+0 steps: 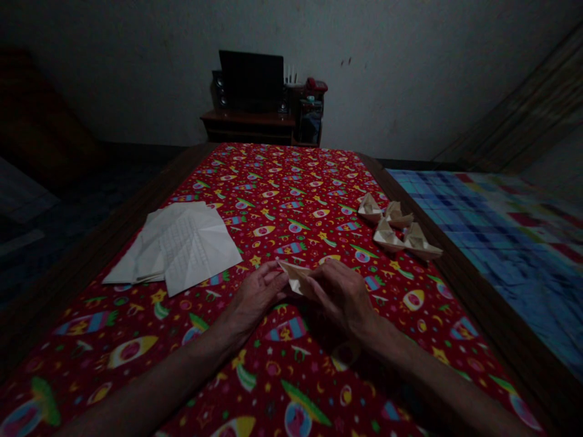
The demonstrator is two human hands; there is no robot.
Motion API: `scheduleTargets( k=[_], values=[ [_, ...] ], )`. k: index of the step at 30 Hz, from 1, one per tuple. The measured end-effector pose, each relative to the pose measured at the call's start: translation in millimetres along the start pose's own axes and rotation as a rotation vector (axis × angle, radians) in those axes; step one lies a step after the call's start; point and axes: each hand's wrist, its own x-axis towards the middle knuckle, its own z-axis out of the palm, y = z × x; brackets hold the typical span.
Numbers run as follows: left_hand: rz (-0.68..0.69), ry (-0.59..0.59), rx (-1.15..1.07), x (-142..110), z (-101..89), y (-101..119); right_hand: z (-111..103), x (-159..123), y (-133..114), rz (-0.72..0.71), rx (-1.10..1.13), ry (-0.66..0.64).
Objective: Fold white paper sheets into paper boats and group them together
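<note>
Between my two hands is a small piece of folded paper (297, 280), pale and pointed at its upper left corner. My left hand (263, 287) pinches its left end between thumb and fingers. Its right side is gripped by my right hand (342, 290), whose curled fingers cover part of it. Off to the left lies a fanned stack of creased paper sheets (200, 249), the top one with faint writing. Several finished-looking folded paper boats (387, 237) sit together toward the right edge of the cloth.
A red cloth (291, 200) with rocket prints covers the long table, whose dark wooden border (449, 273) shows at both sides. Beyond its far end stand a monitor (252, 80) and speakers on a desk (248, 121). A blue checked cover (473, 237) lies lower at right.
</note>
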Motion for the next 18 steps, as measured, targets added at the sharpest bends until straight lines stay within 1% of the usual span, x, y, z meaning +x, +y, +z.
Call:
scheduleTargets(
  k=[3,5,10,13,16,18],
  values=[
    [-0.022,0.002,-0.070,-1.0,3.1,0.3,-2.1,1.3,-0.6,0.143,0.100,-0.017],
    [-0.018,0.013,-0.082,-1.2,3.4,-2.0,-2.3,1.7,0.1,0.185,0.117,-0.032],
    [-0.013,0.061,-0.015,-1.7,2.1,-7.7,-0.2,0.5,-0.4,0.123,0.064,-0.051],
    [-0.011,0.113,0.050,-2.2,2.4,-7.5,1.9,-1.8,-2.1,0.100,0.043,-0.062],
    [0.010,0.162,0.093,-3.0,3.2,-5.8,4.1,-3.9,-3.2,0.101,0.070,-0.058],
    [0.021,0.168,0.115,-3.7,3.8,-4.7,5.4,-4.8,-3.6,0.125,0.113,-0.055]
  ],
)
